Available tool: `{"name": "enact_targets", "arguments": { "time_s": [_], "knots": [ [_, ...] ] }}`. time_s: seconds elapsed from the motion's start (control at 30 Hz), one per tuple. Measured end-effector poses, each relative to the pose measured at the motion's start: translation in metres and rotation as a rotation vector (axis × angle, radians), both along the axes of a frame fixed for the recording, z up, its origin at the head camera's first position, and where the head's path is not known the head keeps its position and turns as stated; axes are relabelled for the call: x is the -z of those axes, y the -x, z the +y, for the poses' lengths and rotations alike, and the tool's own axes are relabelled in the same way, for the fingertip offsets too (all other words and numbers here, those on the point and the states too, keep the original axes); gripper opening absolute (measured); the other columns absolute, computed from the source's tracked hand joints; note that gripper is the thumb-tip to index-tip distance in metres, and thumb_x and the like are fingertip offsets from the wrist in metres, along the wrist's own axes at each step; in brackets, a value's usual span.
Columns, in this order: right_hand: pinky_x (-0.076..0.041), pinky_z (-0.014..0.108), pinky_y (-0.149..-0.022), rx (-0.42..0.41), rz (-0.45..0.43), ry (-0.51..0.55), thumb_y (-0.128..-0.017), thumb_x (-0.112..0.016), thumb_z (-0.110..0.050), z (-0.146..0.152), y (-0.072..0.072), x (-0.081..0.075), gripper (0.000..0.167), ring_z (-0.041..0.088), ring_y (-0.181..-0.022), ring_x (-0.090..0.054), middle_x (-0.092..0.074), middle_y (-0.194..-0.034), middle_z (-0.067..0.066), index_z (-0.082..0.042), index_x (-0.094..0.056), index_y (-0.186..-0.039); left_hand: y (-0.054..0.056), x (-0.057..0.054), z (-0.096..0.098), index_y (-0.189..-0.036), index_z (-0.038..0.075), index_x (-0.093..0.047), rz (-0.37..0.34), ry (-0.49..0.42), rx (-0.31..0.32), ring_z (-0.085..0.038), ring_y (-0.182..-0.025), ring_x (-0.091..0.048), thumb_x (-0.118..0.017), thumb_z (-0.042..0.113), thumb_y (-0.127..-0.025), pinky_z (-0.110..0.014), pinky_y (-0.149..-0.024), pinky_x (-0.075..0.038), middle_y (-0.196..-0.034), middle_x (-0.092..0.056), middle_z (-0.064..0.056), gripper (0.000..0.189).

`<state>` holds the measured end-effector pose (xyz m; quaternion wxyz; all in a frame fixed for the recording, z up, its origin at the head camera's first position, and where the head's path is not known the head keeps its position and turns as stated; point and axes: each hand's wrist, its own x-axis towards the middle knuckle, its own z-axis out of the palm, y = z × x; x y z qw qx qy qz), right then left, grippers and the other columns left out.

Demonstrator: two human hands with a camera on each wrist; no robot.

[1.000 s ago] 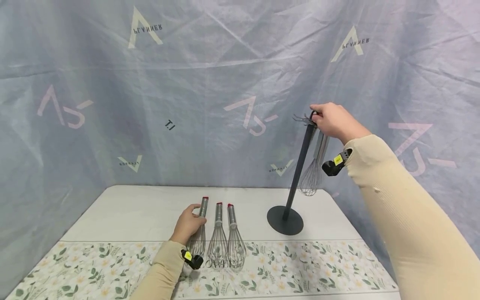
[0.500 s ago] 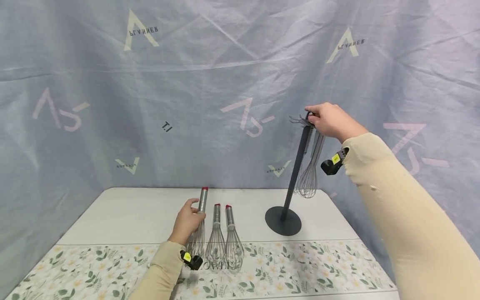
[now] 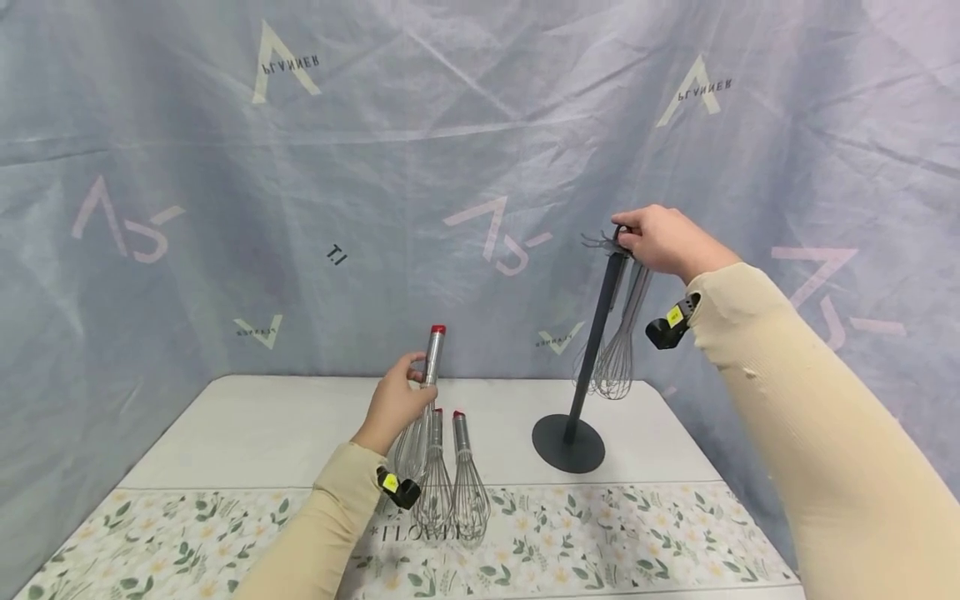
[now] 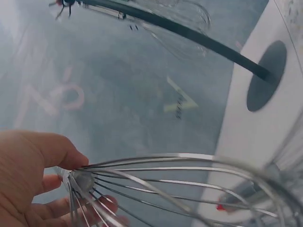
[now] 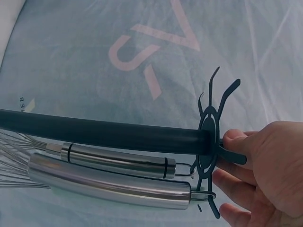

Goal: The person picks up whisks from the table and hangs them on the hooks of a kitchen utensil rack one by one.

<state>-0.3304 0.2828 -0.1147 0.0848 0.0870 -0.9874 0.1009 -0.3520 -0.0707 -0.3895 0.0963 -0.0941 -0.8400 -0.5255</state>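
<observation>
My left hand (image 3: 393, 406) grips a balloon whisk (image 3: 434, 354) where its steel handle meets the wires. The whisk stands tilted with its red-tipped handle end up. In the left wrist view its wire loops (image 4: 189, 182) spread out in front of the thumb. My right hand (image 3: 663, 242) holds the top of a dark hook stand (image 3: 596, 333), fingers at the hook ring (image 5: 207, 118). Two whisks hang from the hooks, one with a thick smooth handle (image 5: 113, 183) and one with a black-banded handle (image 5: 118, 161). Some right fingers are partly hidden behind the ring.
Two more red-tipped whisks lie on the table, a middle whisk (image 3: 435, 475) partly overlapped by the held one and a right whisk (image 3: 470, 492). The stand's round base (image 3: 567, 454) rests farther right. A floral runner (image 3: 600, 533) crosses the front; a grey curtain (image 3: 375, 208) hangs behind.
My left hand has lifted its whisk up and to the right, tilting the handle end higher. My right hand has stayed at the stand's top; the hanging whisks have swung slightly.
</observation>
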Motion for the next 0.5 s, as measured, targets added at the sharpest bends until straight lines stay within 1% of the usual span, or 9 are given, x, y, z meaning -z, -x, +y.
{"name": "enact_targets", "arguments": {
  "time_s": [0.1,0.2,0.3,0.4,0.5],
  "knots": [
    [-0.040,0.051,-0.087,-0.015,0.017,-0.024,-0.110,-0.040,-0.018,0.001,0.000,0.001,0.051,0.039,-0.115,-0.055,-0.049,-0.145,0.030,-0.006,-0.032,-0.158,-0.001,-0.014,0.008,-0.147,0.020,-0.050,0.028,0.016,0.016,-0.018,-0.063,-0.058,-0.071,0.014,-0.089,-0.033,-0.057,-0.050,-0.115,-0.063,-0.010,0.062],
    [-0.040,0.052,-0.087,-0.024,0.028,-0.034,-0.110,-0.040,-0.018,0.001,0.000,0.001,0.050,0.038,-0.111,-0.055,-0.050,-0.144,0.029,-0.005,-0.033,-0.158,-0.002,-0.028,0.017,-0.146,0.022,-0.050,0.056,0.018,0.036,-0.019,-0.060,-0.055,-0.072,0.015,-0.089,-0.034,-0.055,-0.048,-0.114,-0.063,-0.007,0.061],
    [-0.041,0.050,-0.084,-0.015,0.020,-0.028,-0.110,-0.039,-0.018,0.001,0.000,0.000,0.051,0.036,-0.105,-0.056,-0.049,-0.145,0.029,-0.005,-0.032,-0.158,-0.003,-0.043,0.025,-0.145,0.024,-0.050,0.083,0.011,0.064,-0.020,-0.060,-0.054,-0.071,0.015,-0.089,-0.035,-0.053,-0.046,-0.114,-0.062,-0.004,0.060],
    [-0.041,0.047,-0.079,-0.003,0.004,-0.010,-0.110,-0.039,-0.019,0.001,0.001,0.001,0.051,0.034,-0.095,-0.057,-0.048,-0.146,0.029,-0.007,-0.030,-0.159,-0.004,-0.054,0.033,-0.146,0.026,-0.049,0.104,0.014,0.087,-0.020,-0.062,-0.056,-0.070,0.016,-0.090,-0.035,-0.053,-0.046,-0.114,-0.062,-0.002,0.060],
    [-0.042,0.047,-0.079,0.001,-0.003,-0.006,-0.111,-0.038,-0.020,0.001,0.002,0.001,0.052,0.035,-0.098,-0.057,-0.047,-0.147,0.029,-0.007,-0.029,-0.160,-0.006,-0.064,0.040,-0.146,0.026,-0.049,0.129,0.017,0.106,-0.020,-0.064,-0.059,-0.069,0.015,-0.091,-0.035,-0.054,-0.047,-0.113,-0.062,0.000,0.060]
  ]
}}
